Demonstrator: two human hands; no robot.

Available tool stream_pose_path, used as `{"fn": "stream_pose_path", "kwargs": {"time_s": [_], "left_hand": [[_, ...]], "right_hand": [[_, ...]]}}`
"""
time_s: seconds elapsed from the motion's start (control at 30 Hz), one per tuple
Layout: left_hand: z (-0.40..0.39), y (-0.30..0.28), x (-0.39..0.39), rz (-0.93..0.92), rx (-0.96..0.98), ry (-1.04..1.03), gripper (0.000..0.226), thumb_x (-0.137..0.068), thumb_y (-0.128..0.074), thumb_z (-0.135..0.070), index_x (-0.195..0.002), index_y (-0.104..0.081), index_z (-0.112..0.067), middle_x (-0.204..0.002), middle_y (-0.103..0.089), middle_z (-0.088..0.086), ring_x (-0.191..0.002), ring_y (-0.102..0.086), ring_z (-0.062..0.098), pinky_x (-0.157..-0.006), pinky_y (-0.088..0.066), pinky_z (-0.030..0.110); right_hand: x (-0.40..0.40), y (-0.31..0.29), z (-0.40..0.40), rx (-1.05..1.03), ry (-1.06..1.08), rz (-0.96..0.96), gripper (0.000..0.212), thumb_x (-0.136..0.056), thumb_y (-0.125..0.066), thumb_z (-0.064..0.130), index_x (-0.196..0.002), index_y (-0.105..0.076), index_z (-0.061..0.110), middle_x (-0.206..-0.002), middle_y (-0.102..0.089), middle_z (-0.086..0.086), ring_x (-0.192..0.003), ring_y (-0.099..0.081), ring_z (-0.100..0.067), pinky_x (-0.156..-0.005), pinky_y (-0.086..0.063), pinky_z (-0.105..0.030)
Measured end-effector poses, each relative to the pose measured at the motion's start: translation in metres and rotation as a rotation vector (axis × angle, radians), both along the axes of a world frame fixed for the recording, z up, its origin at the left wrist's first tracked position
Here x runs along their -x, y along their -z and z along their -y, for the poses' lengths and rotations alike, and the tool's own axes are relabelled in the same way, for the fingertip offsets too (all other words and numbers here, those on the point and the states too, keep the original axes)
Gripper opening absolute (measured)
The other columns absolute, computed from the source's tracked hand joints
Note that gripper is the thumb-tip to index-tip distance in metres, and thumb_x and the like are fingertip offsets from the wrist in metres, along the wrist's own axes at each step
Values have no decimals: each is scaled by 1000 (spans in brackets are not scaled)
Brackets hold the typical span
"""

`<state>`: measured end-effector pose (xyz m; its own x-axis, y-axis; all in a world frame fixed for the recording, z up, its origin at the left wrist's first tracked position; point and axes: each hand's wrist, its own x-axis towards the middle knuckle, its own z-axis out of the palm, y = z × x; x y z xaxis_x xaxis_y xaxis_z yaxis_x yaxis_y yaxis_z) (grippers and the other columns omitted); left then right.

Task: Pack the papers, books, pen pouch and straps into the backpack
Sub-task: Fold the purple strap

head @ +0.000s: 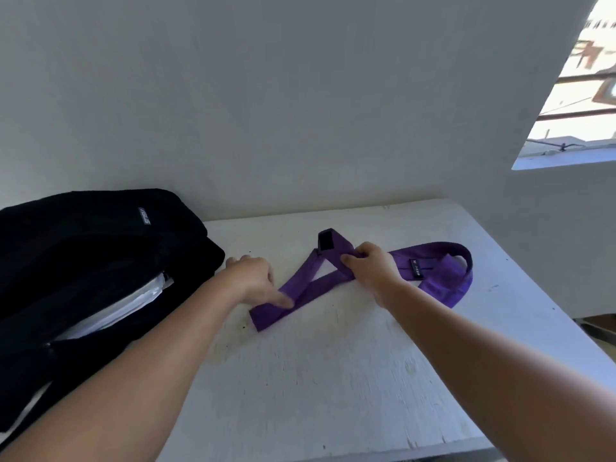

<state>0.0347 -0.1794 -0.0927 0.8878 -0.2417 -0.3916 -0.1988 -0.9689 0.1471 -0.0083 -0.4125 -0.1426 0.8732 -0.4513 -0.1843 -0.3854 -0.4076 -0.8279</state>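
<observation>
A purple strap (433, 271) with a black end piece lies folded across the middle of the white table (333, 378). My right hand (370, 265) grips the strap near its black end, lifting a fold off the table. My left hand (256, 278) presses the strap's near left fold flat with the thumb, fingers spread. The black backpack (93, 255) lies on its side at the left, its opening toward me. White papers (126, 311) show inside that opening.
A white wall runs behind the table. A window opening (573, 95) is at the upper right. The table's right edge (550, 311) falls off toward a dark floor area.
</observation>
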Motion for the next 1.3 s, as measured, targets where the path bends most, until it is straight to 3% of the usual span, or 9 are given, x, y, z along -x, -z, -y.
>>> {"fn": "stream_pose_path", "kwargs": {"time_s": [0.13,0.27,0.37,0.47,0.57,0.63,0.73,0.97,1.3], "left_hand": [[15,8,-2,-36,289,-73,58,-84,-68,-67,-117,-62,-19,-117,-62,-3,-108,-58,19,-91,-50,34],[34,34,6,47,333,-102,41,-93,-69,-46,-113,-56,-12,-108,-61,3,-98,-59,20,-81,-48,33],[39,37,7,-20,517,-201,19,-92,-72,-27,-99,-65,-10,-95,-65,4,-85,-58,17,-67,-43,27],[45,25,9,-118,893,-419,6,-99,-54,-15,-100,-58,-10,-102,-65,12,-85,-64,22,-68,-55,32],[53,8,15,-367,1423,-689,31,-96,-31,9,-117,-52,0,-116,-62,29,-93,-71,40,-78,-62,49],[58,2,20,-439,1576,-727,44,-90,-26,17,-124,-51,7,-121,-63,32,-98,-72,43,-84,-61,49],[63,0,27,-487,1645,-707,51,-83,-26,18,-122,-55,4,-121,-67,25,-101,-73,38,-92,-59,46],[75,-12,40,-460,1719,-654,37,-89,-36,6,-108,-68,-1,-92,-65,18,-74,-63,26,-56,-57,30],[88,-10,33,-305,1734,-673,35,-107,-49,-30,-120,-62,-1,-113,-73,21,-100,-74,31,-80,-61,38]], "right_hand": [[5,-17,-9,292,25,-9,24,-93,-64,58,-106,-75,40,-124,-43,-5,-120,-39,-33,-104,-40,-42],[9,-29,-15,464,-1,34,22,-90,-67,62,-104,-75,46,-119,-32,4,-119,-33,-28,-105,-29,-45],[8,-25,-16,483,-10,117,19,-90,-69,58,-95,-73,40,-113,-47,11,-114,-41,-19,-101,-27,-44],[8,-21,-19,384,-12,233,8,-95,-63,43,-93,-62,35,-81,-65,13,-85,-61,-16,-94,-35,-41],[10,-19,-24,289,-24,304,10,-96,-62,34,-105,-62,38,-65,-64,11,-67,-63,-13,-87,-54,-47],[12,-24,-28,287,-37,336,21,-97,-62,33,-117,-64,38,-66,-63,13,-68,-63,-12,-85,-55,-46],[13,-28,-35,280,-102,401,34,-95,-57,34,-126,-65,45,-79,-68,17,-79,-65,-8,-89,-54,-45],[14,-30,-39,448,-193,436,46,-97,-54,32,-139,-60,50,-83,-61,10,-80,-61,-17,-82,-53,-43],[15,-30,-50,379,-375,480,37,-103,-52,38,-139,-61,42,-98,-62,7,-86,-62,-17,-74,-46,-34]]}}
